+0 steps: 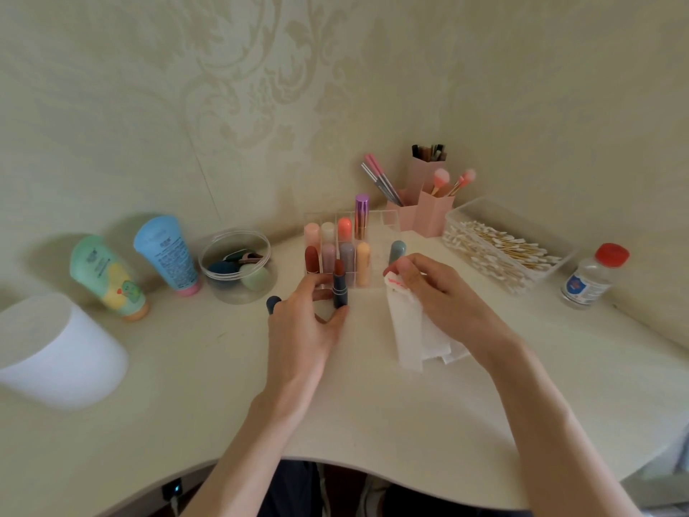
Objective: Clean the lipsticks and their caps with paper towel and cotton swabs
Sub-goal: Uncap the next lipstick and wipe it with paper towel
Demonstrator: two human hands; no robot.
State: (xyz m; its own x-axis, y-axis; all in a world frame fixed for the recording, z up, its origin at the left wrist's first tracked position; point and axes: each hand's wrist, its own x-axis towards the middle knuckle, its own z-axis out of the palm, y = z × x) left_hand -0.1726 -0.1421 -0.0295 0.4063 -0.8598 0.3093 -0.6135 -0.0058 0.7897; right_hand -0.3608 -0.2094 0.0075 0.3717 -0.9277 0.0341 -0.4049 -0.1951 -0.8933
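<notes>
Holding a dark navy lipstick tube [340, 292] with its brick-red bullet wound up, the left hand [309, 326] curls thumb and fingers round the base and stands it upright just near of the clear acrylic organiser [389, 220] of capped lipsticks, at the far middle of the cream table [186, 386]. To the right, the right hand [440, 296] pinches a folded white paper towel [410, 337] whose top edge shows red smears; towel and bullet are near but apart. A dark blue rounded cap [273, 303] shows just left of the left hand; I cannot tell whether it stands free. The step looks like wiping the bullet. Next, a clean patch of towel should meet the soft wax lightly. The cap's inside likely wants a swab from the clear plastic box of cotton swabs [496, 251], far right.
</notes>
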